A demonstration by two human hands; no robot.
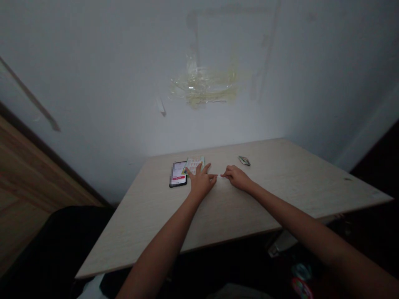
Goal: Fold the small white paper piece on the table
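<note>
Left hand (201, 181) and right hand (238, 177) met over the pale table (156, 216), the former's spare fingers splayed toward phone (178, 172) and card (193, 162) at ten o'clock, the latter's curled, both seemingly pinching a tiny white strip (219, 175) between them, lying nine-to-three, about equally near each.

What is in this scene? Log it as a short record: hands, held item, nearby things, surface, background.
Left hand: fingertips pinching a small white item, other fingers spread at the printed sheet
Right hand: fingertips at the item's other end
Held item: too small to identify
Phone: screen lit, left of the sheet
Printed sheet: partly covered by the left hand
Small dark-patterned piece: beyond the right hand
Surface: pale tabletop
Background: wall with shiny tape
</note>
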